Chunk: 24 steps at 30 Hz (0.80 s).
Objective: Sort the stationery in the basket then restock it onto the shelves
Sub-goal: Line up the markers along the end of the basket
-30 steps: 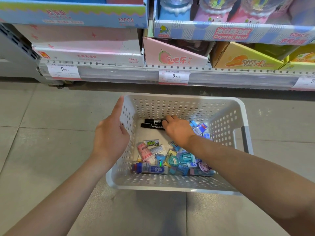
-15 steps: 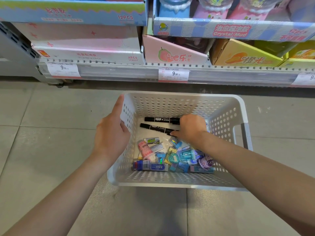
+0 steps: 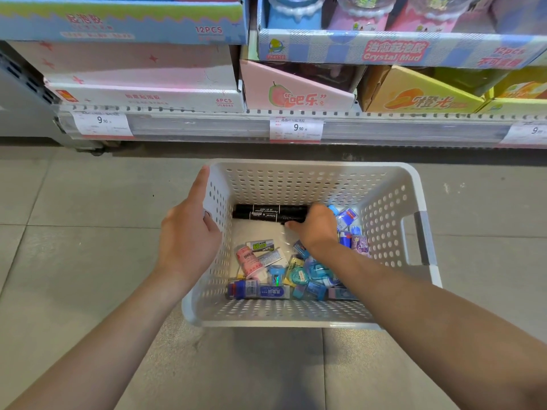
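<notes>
A white perforated basket (image 3: 296, 184) sits on the tiled floor below the shelf. My left hand (image 3: 189, 232) grips its left wall, thumb inside, fingers outside. Inside, two black markers (image 3: 266, 213) lie side by side against the far wall. My right hand (image 3: 316, 229) is closed over their right ends. A pile of small stationery fills the near half: a pink tube (image 3: 247, 261), a blue glue stick (image 3: 257, 291), teal correction tapes (image 3: 299, 276) and blue erasers (image 3: 346, 217).
The bottom shelf edge (image 3: 207, 125) runs across the top, with price tags marked 9.90 (image 3: 296, 128). Above it stand display boxes: pink-white (image 3: 142, 75), pink (image 3: 293, 90), orange (image 3: 414, 93). Grey tiled floor (image 3: 74, 232) surrounds the basket.
My right hand slid the two markers together against the basket's far wall and now covers their right ends. The left hand has kept its hold on the basket wall.
</notes>
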Each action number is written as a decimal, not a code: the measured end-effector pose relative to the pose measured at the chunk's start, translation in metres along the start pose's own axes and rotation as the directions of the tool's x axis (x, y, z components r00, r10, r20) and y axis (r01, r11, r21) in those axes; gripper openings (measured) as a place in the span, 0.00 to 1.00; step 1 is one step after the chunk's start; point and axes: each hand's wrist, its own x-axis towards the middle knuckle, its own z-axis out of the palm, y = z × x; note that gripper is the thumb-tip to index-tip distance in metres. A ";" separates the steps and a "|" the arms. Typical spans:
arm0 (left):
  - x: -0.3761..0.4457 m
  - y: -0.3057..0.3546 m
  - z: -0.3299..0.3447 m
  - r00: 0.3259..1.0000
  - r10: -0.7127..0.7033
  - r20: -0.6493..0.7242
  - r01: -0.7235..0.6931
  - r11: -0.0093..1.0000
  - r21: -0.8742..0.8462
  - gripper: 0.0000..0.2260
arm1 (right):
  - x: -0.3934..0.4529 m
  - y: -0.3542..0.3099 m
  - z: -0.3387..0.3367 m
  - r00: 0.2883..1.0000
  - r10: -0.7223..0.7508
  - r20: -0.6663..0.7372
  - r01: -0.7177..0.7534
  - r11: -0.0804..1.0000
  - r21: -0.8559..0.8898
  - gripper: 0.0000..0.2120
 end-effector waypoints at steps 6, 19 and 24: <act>0.000 0.000 -0.001 1.000 0.004 -0.002 -0.004 1.000 0.008 0.33 | 0.003 0.005 0.011 1.000 -0.017 -0.014 0.019 0.996 0.093 0.17; -0.001 0.000 0.000 1.000 0.005 -0.002 -0.005 1.000 0.003 0.33 | 0.000 0.000 -0.011 0.982 -0.160 0.098 0.181 0.941 -0.286 0.15; -0.001 -0.002 0.000 1.000 0.023 0.007 -0.023 1.000 -0.011 0.32 | -0.002 0.008 -0.043 0.940 -0.268 0.210 0.329 0.558 -0.762 0.20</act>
